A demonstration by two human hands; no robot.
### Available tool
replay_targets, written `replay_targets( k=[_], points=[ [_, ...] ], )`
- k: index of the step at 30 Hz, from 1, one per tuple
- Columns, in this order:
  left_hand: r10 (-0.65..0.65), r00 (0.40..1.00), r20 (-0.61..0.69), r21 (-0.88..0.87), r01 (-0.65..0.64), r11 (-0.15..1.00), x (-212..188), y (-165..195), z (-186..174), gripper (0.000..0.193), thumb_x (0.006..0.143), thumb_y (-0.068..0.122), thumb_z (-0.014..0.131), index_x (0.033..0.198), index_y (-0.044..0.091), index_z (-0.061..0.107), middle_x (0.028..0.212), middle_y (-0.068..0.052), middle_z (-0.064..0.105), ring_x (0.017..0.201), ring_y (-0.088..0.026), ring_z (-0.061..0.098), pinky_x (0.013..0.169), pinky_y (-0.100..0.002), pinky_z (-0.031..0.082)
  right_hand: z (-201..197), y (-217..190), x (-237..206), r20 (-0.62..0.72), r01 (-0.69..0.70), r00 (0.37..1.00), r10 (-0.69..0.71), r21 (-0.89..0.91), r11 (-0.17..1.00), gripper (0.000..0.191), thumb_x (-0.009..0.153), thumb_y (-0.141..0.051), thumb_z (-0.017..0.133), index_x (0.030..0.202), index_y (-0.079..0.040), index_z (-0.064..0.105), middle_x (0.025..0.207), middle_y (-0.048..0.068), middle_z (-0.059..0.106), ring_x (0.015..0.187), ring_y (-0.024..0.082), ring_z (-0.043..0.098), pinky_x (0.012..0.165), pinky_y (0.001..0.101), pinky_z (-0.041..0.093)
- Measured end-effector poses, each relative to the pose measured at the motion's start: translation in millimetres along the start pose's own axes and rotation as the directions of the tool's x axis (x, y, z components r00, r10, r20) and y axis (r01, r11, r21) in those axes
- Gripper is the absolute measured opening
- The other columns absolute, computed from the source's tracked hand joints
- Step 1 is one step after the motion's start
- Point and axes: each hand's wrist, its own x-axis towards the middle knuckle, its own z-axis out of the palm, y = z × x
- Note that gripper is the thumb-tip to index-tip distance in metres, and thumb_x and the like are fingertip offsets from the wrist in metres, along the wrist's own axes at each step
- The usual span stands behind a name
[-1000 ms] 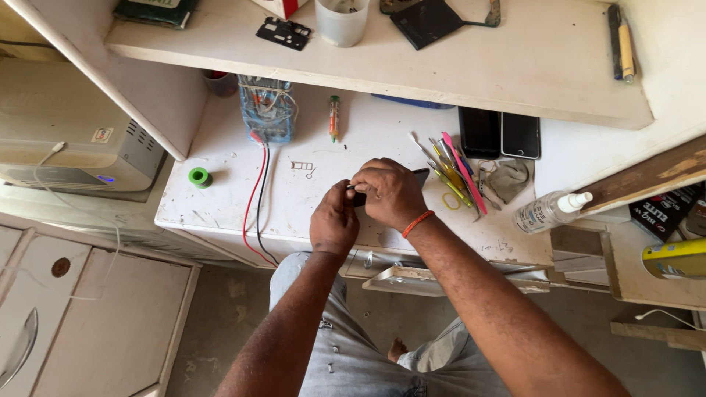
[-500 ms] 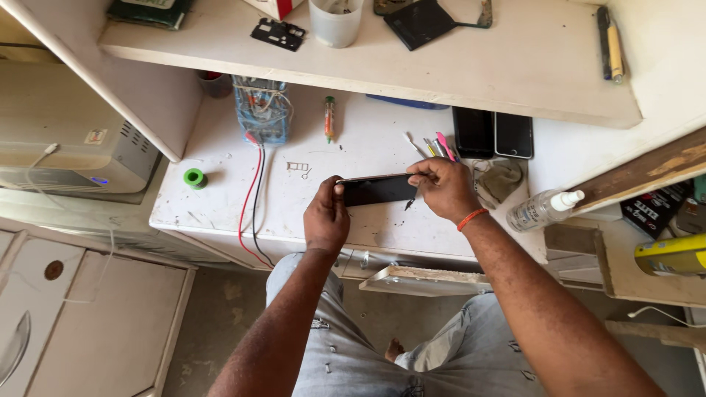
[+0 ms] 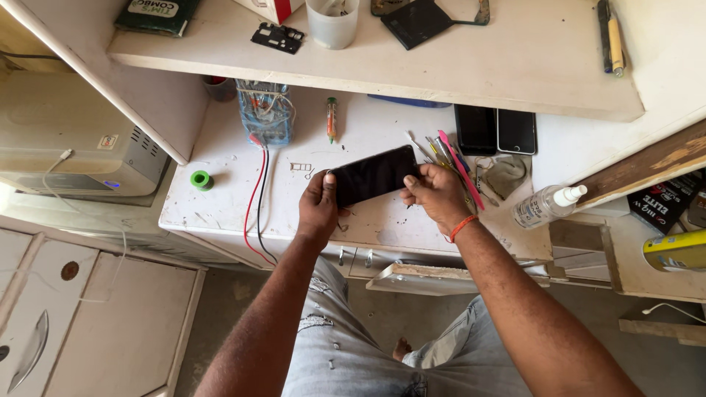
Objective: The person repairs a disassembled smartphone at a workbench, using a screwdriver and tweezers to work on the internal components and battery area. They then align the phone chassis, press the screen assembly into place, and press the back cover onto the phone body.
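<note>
both hands gripped a dark phone [image 3: 373,175] above the white workbench [image 3: 220,198]: the left hand [image 3: 321,207] clasped its left end, the right hand [image 3: 434,192] pinched its right end, just left of the coloured tools [image 3: 452,151].

A second ago both hands were bunched together over the white worktop [image 3: 220,198], the right hand [image 3: 434,195] folded over the left hand [image 3: 318,206] and the dark phone [image 3: 375,175] almost hidden beneath them. Now they have drawn apart to the phone's two short ends, so its whole black face shows between them (half a second ago only a narrow strip did). The phone has also tilted, its end at the right-hand grip sitting higher than the end in the left.
</note>
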Motion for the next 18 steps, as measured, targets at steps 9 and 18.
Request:
replay_targets(
  k=[9,18],
  points=[
    [-0.123,0.988,0.090,0.193,0.104,0.976,-8.4,18.3,21.7,0.053,0.089,0.024,0.078,0.127,0.002,0.049,0.089,-0.011,0.074,0.068,-0.012,0.069,0.055,-0.028,0.056,6.0,-2.2,-9.2,-0.239,-0.143,0.957,0.167,0.113,0.983,0.015,0.095,-0.012,0.071,0.106,-0.003,0.069,0.085,0.008,0.072,0.071,0.016,0.070,0.065,0.0315,0.061],
    [-0.142,0.989,-0.045,-0.075,0.139,0.987,-31.7,-11.1,65.2,0.046,0.088,0.018,0.079,0.116,0.001,0.047,0.094,-0.011,0.071,0.069,-0.015,0.070,0.058,-0.030,0.056,28.0,3.4,-2.7,-0.355,-0.128,0.896,0.265,0.366,0.922,0.013,0.095,-0.014,0.070,0.099,-0.003,0.068,0.085,0.003,0.072,0.074,0.019,0.071,0.064,0.0339,0.062]
  ],
)
